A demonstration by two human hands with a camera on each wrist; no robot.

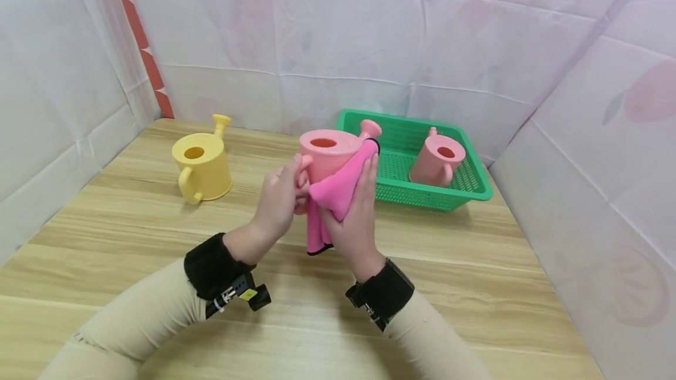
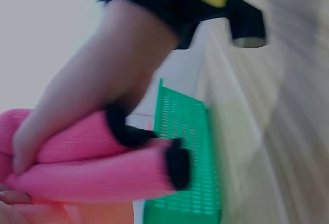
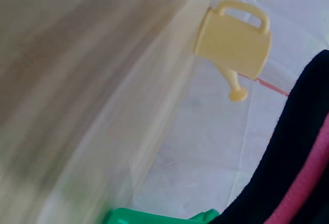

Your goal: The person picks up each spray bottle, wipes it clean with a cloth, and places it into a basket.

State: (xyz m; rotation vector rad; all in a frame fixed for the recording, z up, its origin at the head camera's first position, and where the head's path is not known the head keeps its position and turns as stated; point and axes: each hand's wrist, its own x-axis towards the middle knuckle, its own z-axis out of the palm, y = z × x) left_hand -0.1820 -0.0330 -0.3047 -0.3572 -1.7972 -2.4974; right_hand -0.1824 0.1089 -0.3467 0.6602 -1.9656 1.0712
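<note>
A pink watering can [image 1: 330,151] is held up off the table in the head view, its sprinkler spout pointing to the back right. My left hand [image 1: 279,198] grips its handle. With my right hand [image 1: 358,221] I hold a bright pink cloth [image 1: 338,189] with black edging against the can's right side. Part of the cloth hangs below the can. In the left wrist view, the right hand [image 2: 77,90] lies over the folded cloth [image 2: 103,175]. The right wrist view shows a close, cropped strip of the cloth's black edge [image 3: 288,147]; neither hand shows there.
A yellow watering can [image 1: 203,166] stands at the back left of the wooden table [image 1: 296,321]. At the back right sits a green basket [image 1: 475,189] with another pink watering can [image 1: 435,160] inside. Sheeted walls [image 1: 343,28] enclose the table's back and sides.
</note>
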